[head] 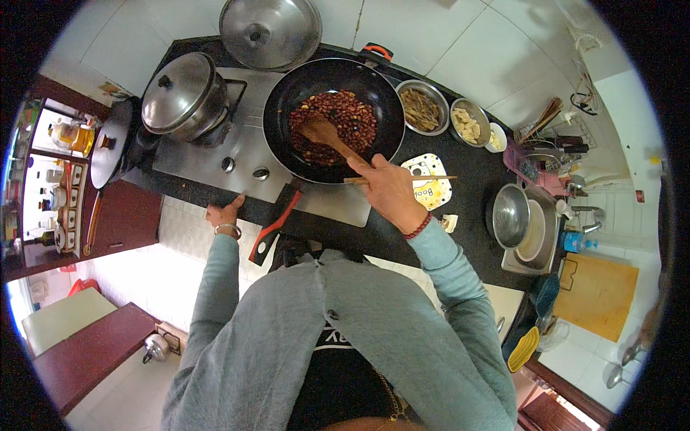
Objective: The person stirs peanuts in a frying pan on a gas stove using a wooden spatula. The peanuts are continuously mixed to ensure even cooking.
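Note:
My right hand (392, 191) grips a wooden spatula (329, 137). Its blade rests among reddish-brown peanuts (350, 116) in a black wok (277, 129) on the steel gas stove (323, 204). A thin wooden chopstick (439, 177) passes beneath that hand and over a square patterned mat (437, 194); whether the hand also holds it is hidden. At the counter's front edge rests my left hand (222, 214), thumb apart and nothing seen in it. The wok's red-and-black handle (275, 226) points toward me, to the right of that hand.
A lidded steel pot (183, 97) stands on the left burner. Behind, a large metal lid (272, 32) leans on the wall. Right of the wok are bowls of dried brown strips (423, 110) and pale pieces (466, 125). Farther right, a metal basin (511, 215) sits by the sink (547, 258).

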Available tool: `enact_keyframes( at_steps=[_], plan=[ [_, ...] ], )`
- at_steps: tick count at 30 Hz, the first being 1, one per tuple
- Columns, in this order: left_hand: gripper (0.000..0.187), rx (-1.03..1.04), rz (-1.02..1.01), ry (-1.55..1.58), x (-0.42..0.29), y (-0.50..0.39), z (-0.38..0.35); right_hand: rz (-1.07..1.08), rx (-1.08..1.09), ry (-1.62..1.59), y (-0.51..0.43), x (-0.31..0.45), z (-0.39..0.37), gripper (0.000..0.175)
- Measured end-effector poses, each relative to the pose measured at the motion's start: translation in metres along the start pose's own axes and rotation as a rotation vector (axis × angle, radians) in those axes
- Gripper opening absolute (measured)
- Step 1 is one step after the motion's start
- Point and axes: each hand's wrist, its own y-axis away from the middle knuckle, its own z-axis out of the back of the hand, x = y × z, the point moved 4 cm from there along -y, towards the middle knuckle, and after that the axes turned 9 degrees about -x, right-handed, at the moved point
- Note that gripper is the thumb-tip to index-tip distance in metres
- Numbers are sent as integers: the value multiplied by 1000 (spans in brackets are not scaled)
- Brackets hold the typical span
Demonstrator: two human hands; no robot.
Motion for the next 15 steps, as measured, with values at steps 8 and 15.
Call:
enact_keyframes(
  at_steps=[8,15],
  plan=[
    [164,116,330,-186,-28,10,-25,7,118,99,-23,-7,-7,40],
    [158,111,308,-317,-31,22,-19,-143,34,-6,-14,-39,41,39]
  ],
)
